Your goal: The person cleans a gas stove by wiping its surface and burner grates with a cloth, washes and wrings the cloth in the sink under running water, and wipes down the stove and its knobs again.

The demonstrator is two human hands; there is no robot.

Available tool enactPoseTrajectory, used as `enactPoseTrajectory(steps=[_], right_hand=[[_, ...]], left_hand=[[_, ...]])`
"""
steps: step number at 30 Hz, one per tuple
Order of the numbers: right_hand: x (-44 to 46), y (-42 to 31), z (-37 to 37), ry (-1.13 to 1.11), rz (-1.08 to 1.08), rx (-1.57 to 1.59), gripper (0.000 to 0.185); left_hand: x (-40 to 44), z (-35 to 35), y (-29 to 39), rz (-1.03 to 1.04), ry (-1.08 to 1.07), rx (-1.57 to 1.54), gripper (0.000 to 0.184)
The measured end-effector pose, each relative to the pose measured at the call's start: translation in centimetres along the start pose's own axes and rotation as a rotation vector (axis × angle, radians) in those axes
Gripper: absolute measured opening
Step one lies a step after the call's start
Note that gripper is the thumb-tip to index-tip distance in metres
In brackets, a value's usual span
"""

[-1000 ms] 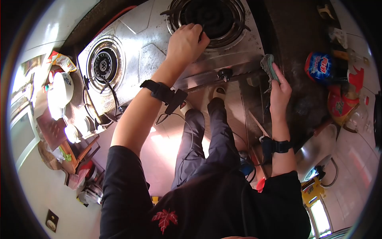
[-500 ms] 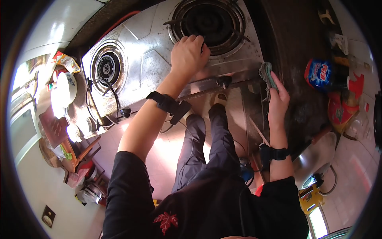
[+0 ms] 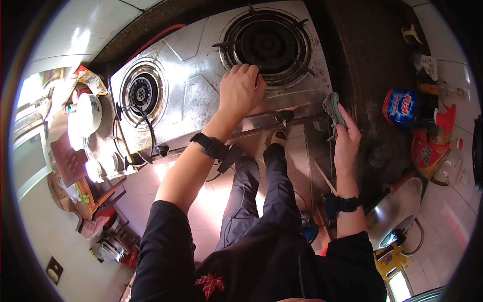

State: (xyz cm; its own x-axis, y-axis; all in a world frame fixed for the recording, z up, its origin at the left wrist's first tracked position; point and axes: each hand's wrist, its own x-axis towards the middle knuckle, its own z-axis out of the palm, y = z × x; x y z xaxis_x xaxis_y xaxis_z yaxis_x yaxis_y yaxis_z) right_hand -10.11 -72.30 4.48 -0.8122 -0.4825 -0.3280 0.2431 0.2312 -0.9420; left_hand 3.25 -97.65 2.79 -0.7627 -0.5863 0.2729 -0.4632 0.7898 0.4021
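My left hand (image 3: 240, 90) lies at the near edge of the large right burner (image 3: 266, 45) on a steel gas stove (image 3: 198, 65). Its fingers are curled over, and whatever they may hold is hidden. My right hand (image 3: 347, 146) is beside the stove's front right corner, gripping a grey-green cleaning cloth (image 3: 332, 111) between thumb and fingers. The cloth hangs against the corner edge. Stains mark the stove top. Between the hands, on the front panel, is a black knob (image 3: 285, 120).
A smaller burner (image 3: 142, 93) is at the left, with a loose black pan support (image 3: 135, 132) near it. On the right counter are a blue detergent container (image 3: 401, 106), a red-topped spray bottle (image 3: 445, 121) and a wok (image 3: 400, 204). Bowls (image 3: 88, 115) stand far left.
The whole view has shifted, so the stove appears lower in the picture. My right hand and the cloth have moved slightly left against the stove corner. My left hand stays by the large burner.
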Motion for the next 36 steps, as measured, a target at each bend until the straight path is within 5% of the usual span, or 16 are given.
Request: enactPoseTrajectory(steps=[11, 14, 17, 21, 24, 27, 33, 36], right_hand=[[0.0, -0.3, 1.5, -0.011, -0.057, 0.029, 0.050], [-0.7, -1.4, 3.7, -0.080, -0.074, 0.035, 0.050], [-2.2, -1.5, 7.9, -0.225, -0.080, -0.003, 0.049], [-2.0, -0.7, 15.3, -0.382, -0.474, -0.120, 0.050], [-1.9, -5.0, 18.5, -0.502, -0.095, 0.024, 0.051], [2.1, -8.5, 20.2, -0.402, -0.156, 0.099, 0.050], [18.0, -10.5, 26.8, -0.231, -1.012, -0.779, 0.035], [18.0, -10.5, 29.7, -0.476, -0.990, -1.211, 0.041]], left_hand=[[-0.4, -1.7, 0.1, -0.072, -0.048, 0.039, 0.020], [-2.6, -4.5, 0.0, -0.163, -0.055, 0.050, 0.029], [-7.1, -7.8, -0.4, -0.456, -0.170, -0.324, 0.032], [-16.0, -9.6, -2.0, -0.643, -0.337, -0.565, 0.027], [-21.5, -10.1, -2.8, -0.734, -0.400, -0.613, 0.025], [-24.7, -11.0, -3.5, -0.751, -0.444, -0.606, 0.023], [-28.6, -10.8, -4.3, -0.830, -0.491, -0.626, 0.022], [-29.4, -10.9, -4.5, -0.852, -0.523, -0.605, 0.020]])
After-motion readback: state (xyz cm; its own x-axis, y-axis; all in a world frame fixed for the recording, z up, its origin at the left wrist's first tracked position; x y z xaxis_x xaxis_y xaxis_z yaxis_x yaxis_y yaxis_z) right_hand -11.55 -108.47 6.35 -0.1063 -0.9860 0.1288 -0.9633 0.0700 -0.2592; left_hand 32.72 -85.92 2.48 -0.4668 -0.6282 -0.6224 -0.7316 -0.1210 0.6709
